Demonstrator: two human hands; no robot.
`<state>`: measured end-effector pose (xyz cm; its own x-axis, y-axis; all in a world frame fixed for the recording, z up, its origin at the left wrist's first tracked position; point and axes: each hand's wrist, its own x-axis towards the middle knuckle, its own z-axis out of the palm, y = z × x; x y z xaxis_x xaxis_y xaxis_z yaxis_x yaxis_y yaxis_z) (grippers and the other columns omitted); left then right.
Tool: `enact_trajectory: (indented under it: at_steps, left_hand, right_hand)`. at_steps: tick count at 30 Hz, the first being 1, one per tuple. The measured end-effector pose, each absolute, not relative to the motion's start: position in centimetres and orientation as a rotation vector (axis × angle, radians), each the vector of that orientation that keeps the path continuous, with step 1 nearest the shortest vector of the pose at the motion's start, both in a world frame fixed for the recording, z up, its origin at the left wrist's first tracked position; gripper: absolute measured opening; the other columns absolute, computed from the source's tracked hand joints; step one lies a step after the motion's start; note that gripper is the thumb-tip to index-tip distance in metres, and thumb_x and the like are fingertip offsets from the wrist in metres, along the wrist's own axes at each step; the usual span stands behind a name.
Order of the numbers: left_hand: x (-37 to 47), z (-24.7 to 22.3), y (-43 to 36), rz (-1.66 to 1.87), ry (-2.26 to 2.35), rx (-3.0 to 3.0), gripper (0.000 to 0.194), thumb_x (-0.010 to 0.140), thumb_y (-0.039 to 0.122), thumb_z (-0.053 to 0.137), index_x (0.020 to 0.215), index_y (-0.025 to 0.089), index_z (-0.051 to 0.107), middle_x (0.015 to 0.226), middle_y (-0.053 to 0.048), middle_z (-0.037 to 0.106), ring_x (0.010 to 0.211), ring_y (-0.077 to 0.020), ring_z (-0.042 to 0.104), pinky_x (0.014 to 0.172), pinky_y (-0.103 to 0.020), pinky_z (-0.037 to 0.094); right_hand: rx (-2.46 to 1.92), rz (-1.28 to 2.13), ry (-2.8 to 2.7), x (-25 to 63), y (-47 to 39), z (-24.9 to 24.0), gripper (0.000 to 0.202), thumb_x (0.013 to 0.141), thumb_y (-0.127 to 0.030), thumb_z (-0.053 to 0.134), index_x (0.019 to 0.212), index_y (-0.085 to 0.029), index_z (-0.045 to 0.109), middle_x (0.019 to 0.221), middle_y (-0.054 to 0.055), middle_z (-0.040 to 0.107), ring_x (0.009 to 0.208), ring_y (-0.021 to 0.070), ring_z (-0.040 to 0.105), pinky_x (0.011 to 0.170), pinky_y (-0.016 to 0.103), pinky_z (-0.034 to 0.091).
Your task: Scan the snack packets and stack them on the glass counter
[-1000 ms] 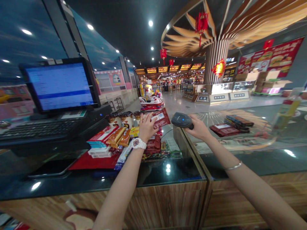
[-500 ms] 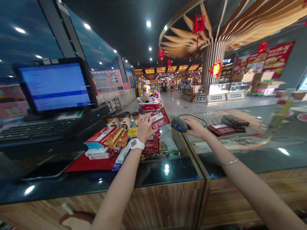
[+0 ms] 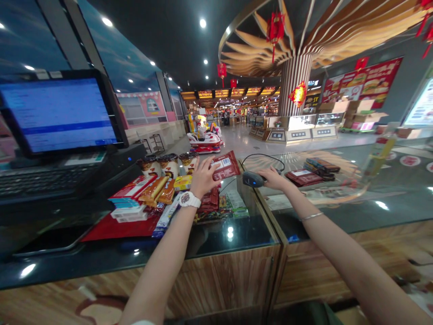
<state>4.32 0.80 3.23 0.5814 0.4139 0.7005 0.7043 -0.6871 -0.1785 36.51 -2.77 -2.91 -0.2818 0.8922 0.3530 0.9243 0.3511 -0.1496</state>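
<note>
Pinched in my left hand (image 3: 203, 177) is a dark red snack packet (image 3: 226, 166), its white barcode label facing up. My right hand (image 3: 274, 178) is wrapped around a black barcode scanner (image 3: 253, 179) with a small blue light, its head pointing left at the packet a short gap away. Below my left hand lie more dark red packets (image 3: 210, 199) and green ones (image 3: 237, 203). To its left are orange-brown packets (image 3: 157, 192), a yellow box (image 3: 183, 183) and a row of cups (image 3: 169, 166). On the right counter sit other dark red packets (image 3: 303, 177).
A monitor (image 3: 62, 113) and keyboard (image 3: 43, 176) stand at the left, with a dark tablet-like device (image 3: 50, 237) in front. Stacked red and white boxes (image 3: 131, 192) rest on a red sheet (image 3: 118, 228). The scanner's cable (image 3: 267, 156) loops behind it. A bottle (image 3: 379, 151) stands at right.
The whole view has shifted, so things sit slightly further left. Both hands keep their hold; the scanner has turned a little and is more level, still close to the packet.
</note>
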Motion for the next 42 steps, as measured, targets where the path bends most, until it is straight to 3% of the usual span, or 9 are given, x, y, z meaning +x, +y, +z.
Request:
enact_trajectory:
  at_steps: [5,12,17,22,27,30,33,37,42]
  left_hand:
    - [4.6,3.1,0.6,-0.862,-0.848,-2.399,0.049,0.074,0.032,0.073,0.121,0.021,0.062,0.147,-0.013,0.049,0.135,-0.0314,0.046,0.123,-0.058,0.015]
    - [4.7,3.2,0.4,-0.875,-0.82,-2.409,0.048,0.075,0.032,0.073,0.121,0.021,0.062,0.148,-0.013,0.048,0.134,-0.0314,0.046,0.121,-0.059,0.018]
    - [4.8,3.1,0.3,-0.868,-0.79,-2.405,0.05,0.074,0.033,0.075,0.121,0.021,0.063,0.146,-0.013,0.05,0.134,-0.0312,0.047,0.12,-0.057,0.022]
    - [4.9,2.9,0.4,-0.882,-0.767,-2.408,0.051,0.073,0.032,0.076,0.12,0.02,0.063,0.146,-0.014,0.05,0.133,-0.0309,0.048,0.121,-0.057,0.022]
    - [5.1,2.8,0.2,-0.889,-0.745,-2.406,0.051,0.072,0.032,0.076,0.12,0.02,0.063,0.145,-0.014,0.051,0.134,-0.031,0.047,0.121,-0.058,0.022]
    - [5.2,2.8,-0.1,-0.892,-0.726,-2.396,0.05,0.074,0.034,0.075,0.12,0.019,0.063,0.144,-0.015,0.052,0.133,-0.0303,0.048,0.121,-0.057,0.022]
    - [5.5,2.7,-0.5,-0.874,-0.698,-2.406,0.052,0.073,0.034,0.076,0.122,0.019,0.063,0.145,-0.014,0.051,0.133,-0.0301,0.048,0.121,-0.056,0.024]
    - [6.1,2.5,-1.0,-0.841,-0.652,-2.44,0.053,0.072,0.034,0.076,0.122,0.02,0.063,0.146,-0.014,0.049,0.133,-0.0304,0.047,0.121,-0.056,0.023]
    - [6.5,2.1,-2.0,-0.806,-0.646,-2.514,0.053,0.071,0.035,0.076,0.12,0.018,0.064,0.144,-0.016,0.051,0.133,-0.0299,0.047,0.122,-0.056,0.021]
  right_hand:
    - [-1.63,-0.116,-2.267,36.5,-2.4,-3.6,0.053,0.074,-0.012,0.058,0.126,-0.02,0.061,0.123,0.014,0.067,0.121,0.0328,0.057,0.107,0.064,0.026]
    - [-1.589,0.006,-2.302,36.6,-1.8,-3.8,0.047,0.075,-0.013,0.059,0.121,-0.019,0.064,0.119,0.012,0.07,0.115,0.0306,0.061,0.099,0.047,0.043]
    - [-1.712,0.072,-2.244,36.5,-1.8,-4.3,0.065,0.072,-0.005,0.054,0.135,-0.022,0.055,0.131,0.014,0.063,0.126,0.0343,0.054,0.107,0.064,0.031]
    - [-1.759,0.118,-2.244,36.2,-2.0,-4.4,0.072,0.068,-0.003,0.051,0.137,-0.023,0.053,0.137,0.014,0.059,0.13,0.0356,0.051,0.108,0.07,0.026]
    - [-1.717,0.011,-2.151,35.7,-2.5,-3.4,0.069,0.071,-0.003,0.048,0.137,-0.024,0.053,0.139,0.012,0.058,0.132,0.0331,0.049,0.108,0.065,0.031]
    - [-1.525,-0.348,-1.911,34.7,-3.4,-2.2,0.073,0.075,-0.006,0.049,0.146,-0.02,0.042,0.155,0.013,0.038,0.143,0.0312,0.034,0.114,0.056,0.03]
    - [-1.322,-0.576,-1.863,32.9,-4.5,-1.2,0.075,0.083,-0.021,0.053,0.153,-0.02,0.028,0.162,0.012,0.023,0.149,0.0307,0.019,0.119,0.055,0.02]
    - [-1.23,-0.667,-2.067,30.1,-5.5,-1.1,0.087,0.083,-0.041,0.061,0.156,-0.018,0.019,0.162,0.014,0.022,0.151,0.0325,0.013,0.121,0.056,0.015]
    - [-1.24,-0.727,-2.152,28.3,-5.8,-1.5,0.086,0.08,-0.036,0.065,0.153,-0.013,0.025,0.16,0.018,0.027,0.15,0.0334,0.018,0.121,0.056,0.011]
